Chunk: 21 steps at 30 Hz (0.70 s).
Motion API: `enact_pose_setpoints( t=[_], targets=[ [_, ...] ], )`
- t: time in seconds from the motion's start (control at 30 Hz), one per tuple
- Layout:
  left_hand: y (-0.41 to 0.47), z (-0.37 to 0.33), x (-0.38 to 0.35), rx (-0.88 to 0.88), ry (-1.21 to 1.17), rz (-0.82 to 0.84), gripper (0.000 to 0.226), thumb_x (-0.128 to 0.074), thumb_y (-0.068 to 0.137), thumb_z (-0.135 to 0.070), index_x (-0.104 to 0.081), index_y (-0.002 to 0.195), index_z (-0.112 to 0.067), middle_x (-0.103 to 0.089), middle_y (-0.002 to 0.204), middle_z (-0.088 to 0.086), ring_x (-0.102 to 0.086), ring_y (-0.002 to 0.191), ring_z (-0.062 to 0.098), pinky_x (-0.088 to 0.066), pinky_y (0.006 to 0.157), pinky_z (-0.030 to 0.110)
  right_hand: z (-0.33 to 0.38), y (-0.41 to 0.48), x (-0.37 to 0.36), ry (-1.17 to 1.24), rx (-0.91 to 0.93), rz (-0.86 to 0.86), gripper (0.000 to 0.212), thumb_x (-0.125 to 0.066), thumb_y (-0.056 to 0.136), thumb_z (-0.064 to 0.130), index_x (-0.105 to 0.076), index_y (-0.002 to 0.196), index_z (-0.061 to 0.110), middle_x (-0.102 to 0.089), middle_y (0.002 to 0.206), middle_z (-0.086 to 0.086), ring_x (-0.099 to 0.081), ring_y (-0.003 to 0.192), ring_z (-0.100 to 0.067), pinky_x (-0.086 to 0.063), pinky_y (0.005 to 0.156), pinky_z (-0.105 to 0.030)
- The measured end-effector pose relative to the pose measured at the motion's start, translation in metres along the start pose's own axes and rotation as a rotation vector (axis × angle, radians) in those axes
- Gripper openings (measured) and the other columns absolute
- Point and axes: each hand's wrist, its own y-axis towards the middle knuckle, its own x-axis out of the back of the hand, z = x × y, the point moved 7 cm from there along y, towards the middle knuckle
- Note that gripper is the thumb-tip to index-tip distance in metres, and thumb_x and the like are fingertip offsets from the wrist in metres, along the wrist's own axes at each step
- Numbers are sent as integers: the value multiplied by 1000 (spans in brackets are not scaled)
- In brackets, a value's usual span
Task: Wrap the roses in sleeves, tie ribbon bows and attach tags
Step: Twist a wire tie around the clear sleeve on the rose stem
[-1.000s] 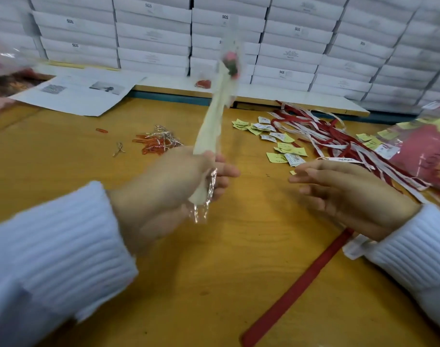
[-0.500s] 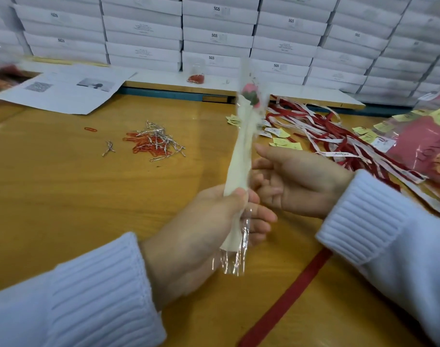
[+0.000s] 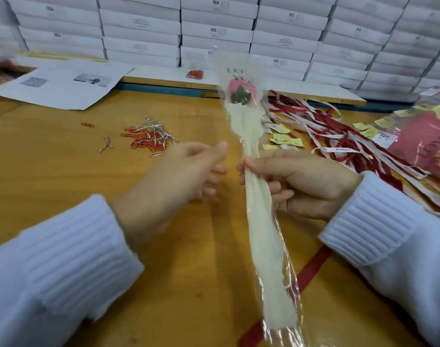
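Head view, right hand (image 3: 301, 181): thumb and fingers pinch the sleeved rose (image 3: 259, 221) mid-stem.
Left hand (image 3: 186, 176): relaxed, fingers loosely spread, just beside the sleeve, holding nothing.
Sleeved rose: raised above the wooden table (image 3: 63, 171), bloom uppermost.
Ribbons (image 3: 339, 136): piled beyond the right hand.

1. A packing workshop or stockroom: identical white cartons (image 3: 289, 33) marked SGS stand stacked in rows behind the wooden worktable (image 3: 63, 184).
2. On the worktable lie bulk supplies: red-and-white ribbons (image 3: 339, 136), yellow tags (image 3: 284, 140), paper clips (image 3: 146, 142) and printed sheets (image 3: 63, 83).
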Motion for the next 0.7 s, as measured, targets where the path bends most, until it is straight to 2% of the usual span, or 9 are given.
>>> enact_pose_setpoints(
  t=[0.1,0.2,0.3,0.4,0.5,0.7],
  targets=[
    [19,0,6,33,-40,-3,30,-60,89,-35,-67,93,-6,-64,77,2,-51,69,13,-45,66,28,-4,-2,-10,-143,-17,60,21,-60,77,18,-56,92,3,-50,51,3,-41,39,-2,-31,36,-9],
    [31,1,-5,70,-79,105,25,-63,89,-26,-68,94,-2,-60,66,-3,-45,62,9,-39,56,21,-9,-2,-10,-264,-32,16,22,-67,73,19,-60,88,5,-50,50,1,-43,40,-3,-36,36,-10],
    [35,7,-11,60,-141,123,21,-62,89,-13,-65,96,6,-52,71,4,-43,54,5,-39,48,14,-15,-3,-11,-307,-80,0,22,-68,74,20,-60,87,5,-55,51,2,-50,40,-3,-41,38,-10],
    [32,17,-13,52,-152,137,29,-61,89,-9,-60,104,15,-48,80,12,-42,52,5,-40,49,13,-12,-2,-4,-212,-65,-95,16,-64,82,22,-63,84,6,-63,58,-2,-55,44,-5,-44,41,-11],
    [28,21,-12,44,-137,157,33,-61,88,-9,-58,105,18,-47,86,14,-43,52,5,-42,48,11,-4,-2,12,-92,3,-262,11,-60,89,11,-63,85,2,-64,57,-3,-58,45,-5,-46,42,-12],
    [20,21,-15,92,-177,257,14,-59,87,-2,-64,95,9,-54,72,8,-51,53,4,-49,52,13,-4,-4,19,-46,59,-386,5,-65,82,0,-60,80,1,-60,55,-3,-60,46,-5,-48,44,-12]
  ],
)
